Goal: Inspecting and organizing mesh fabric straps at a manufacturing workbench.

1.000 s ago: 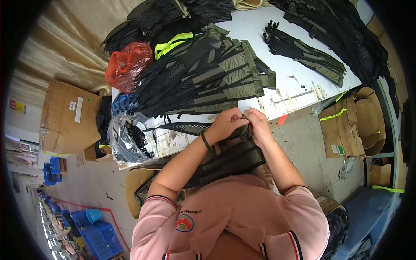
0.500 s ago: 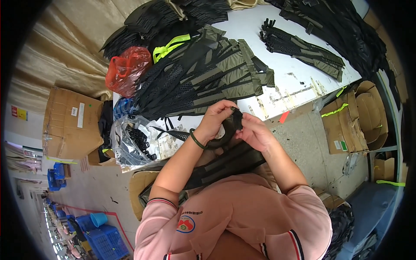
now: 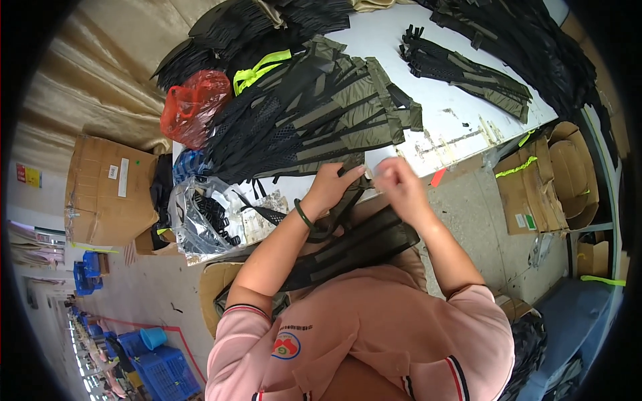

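At the table's near edge my left hand (image 3: 328, 190) pinches a dark olive fabric strap piece (image 3: 350, 200), thumb on top. Part of that piece hangs down below the fingers toward my lap. Just to its right, my right hand (image 3: 403, 190) is raised with curled fingers, blurred by motion. Whether it holds anything is not visible. Across my lap lies a longer dark strip of fabric (image 3: 364, 248). Beyond my hands, a spread stack of olive and black mesh pieces (image 3: 321, 113) covers much of the white table (image 3: 428, 144).
Left of my left forearm sits a clear plastic bag of black buckles (image 3: 208, 217). A red plastic bag (image 3: 195, 107) and a neon yellow strap (image 3: 261, 72) lie behind it. A smaller mesh bundle (image 3: 465, 73) is at the far right. Cardboard boxes (image 3: 110, 194) flank the table.
My right hand has come away from the dark fabric and moved slightly right and up. My left hand has tipped over, still pinching the piece, which now hangs lower.
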### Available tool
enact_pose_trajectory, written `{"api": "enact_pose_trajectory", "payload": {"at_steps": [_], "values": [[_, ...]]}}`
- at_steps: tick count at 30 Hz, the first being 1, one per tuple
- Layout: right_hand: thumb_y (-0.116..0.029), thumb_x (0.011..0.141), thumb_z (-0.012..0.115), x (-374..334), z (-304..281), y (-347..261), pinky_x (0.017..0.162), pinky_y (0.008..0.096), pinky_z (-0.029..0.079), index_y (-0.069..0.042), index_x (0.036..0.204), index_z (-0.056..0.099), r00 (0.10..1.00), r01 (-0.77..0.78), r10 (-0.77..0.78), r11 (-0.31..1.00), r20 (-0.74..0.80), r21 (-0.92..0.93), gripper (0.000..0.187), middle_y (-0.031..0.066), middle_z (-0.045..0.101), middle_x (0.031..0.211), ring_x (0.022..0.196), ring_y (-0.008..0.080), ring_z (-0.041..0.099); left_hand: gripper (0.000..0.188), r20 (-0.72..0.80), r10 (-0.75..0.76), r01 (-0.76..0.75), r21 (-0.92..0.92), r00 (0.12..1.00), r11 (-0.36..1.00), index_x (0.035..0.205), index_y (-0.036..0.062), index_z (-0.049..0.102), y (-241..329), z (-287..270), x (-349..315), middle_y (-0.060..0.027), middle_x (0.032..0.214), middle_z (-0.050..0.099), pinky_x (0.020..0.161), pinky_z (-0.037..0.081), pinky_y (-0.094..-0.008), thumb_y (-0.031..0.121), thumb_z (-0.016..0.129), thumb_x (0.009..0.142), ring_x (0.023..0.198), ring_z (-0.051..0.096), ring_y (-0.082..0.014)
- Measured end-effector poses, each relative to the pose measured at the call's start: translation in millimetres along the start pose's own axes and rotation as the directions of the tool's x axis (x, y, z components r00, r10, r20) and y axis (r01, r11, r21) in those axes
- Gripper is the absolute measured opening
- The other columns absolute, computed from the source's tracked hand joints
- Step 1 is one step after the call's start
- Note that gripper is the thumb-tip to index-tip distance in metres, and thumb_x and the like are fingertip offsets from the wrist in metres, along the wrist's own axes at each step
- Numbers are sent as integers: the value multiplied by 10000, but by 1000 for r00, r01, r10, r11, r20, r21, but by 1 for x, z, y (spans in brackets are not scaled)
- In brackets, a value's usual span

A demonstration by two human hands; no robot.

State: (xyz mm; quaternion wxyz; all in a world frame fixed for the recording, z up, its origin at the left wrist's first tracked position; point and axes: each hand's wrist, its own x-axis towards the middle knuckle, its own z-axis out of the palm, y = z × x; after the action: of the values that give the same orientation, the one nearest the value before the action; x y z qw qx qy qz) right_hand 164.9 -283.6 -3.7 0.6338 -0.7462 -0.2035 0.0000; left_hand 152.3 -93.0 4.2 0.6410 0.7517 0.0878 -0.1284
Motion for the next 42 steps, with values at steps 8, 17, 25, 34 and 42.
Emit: {"api": "enact_pose_trajectory", "payload": {"at_steps": [8, 17, 25, 34, 42], "values": [[-160, 892, 606, 18, -33, 34, 632, 205, 418, -76, 848, 583, 929, -347, 371, 849, 17, 399, 97, -25, 572, 740, 665, 57, 506, 371, -73, -76, 52, -291, 994, 955, 918, -45, 656, 18, 2, -15, -58, 855, 660, 657, 464, -259, 323, 612, 901, 736, 579, -108], [-110, 854, 662, 13, -6, 17, 566, 213, 421, -36, 790, 585, 847, -528, 392, 706, 360, 472, 124, -24, 568, 681, 594, 45, 502, 276, 175, 94, -83, -71, 980, 994, 989, -10, 639, 2, 6, -12, -43, 913, 655, 753, 464, -267, 147, 726, 779, 831, 569, -102], [-136, 865, 651, 14, 25, 6, 528, 262, 413, -16, 841, 513, 998, 5, -4, 1000, -60, 15, 185, 26, 540, 619, 560, 102, 470, 303, 235, 149, -198, 200, 960, 960, 1014, -8, 638, 1, 9, -16, -57, 911, 662, 752, 462, -264, 178, 725, 791, 818, 571, -104], [-338, 845, 656, -28, -62, 60, 620, 386, 464, -38, 832, 547, 845, -253, 512, 634, 152, -731, 320, 140, 614, 726, 705, 293, 610, 364, 554, -205, -206, 588, 807, 782, 797, 10, 509, -87, -56, -110, -176, 728, 553, 634, 439, -383, 331, 680, 813, 691, 563, -294], [-409, 813, 654, 81, -32, 69, 732, 439, 484, -57, 1084, 510, 955, -158, -66, 710, -288, -686, 468, 173, 633, 992, 899, 348, 624, 451, 424, -393, -232, 863, 816, 449, 990, 29, 625, -116, -19, -109, -188, 904, 651, 777, 496, -426, 442, 636, 811, 884, 622, -358]]}}
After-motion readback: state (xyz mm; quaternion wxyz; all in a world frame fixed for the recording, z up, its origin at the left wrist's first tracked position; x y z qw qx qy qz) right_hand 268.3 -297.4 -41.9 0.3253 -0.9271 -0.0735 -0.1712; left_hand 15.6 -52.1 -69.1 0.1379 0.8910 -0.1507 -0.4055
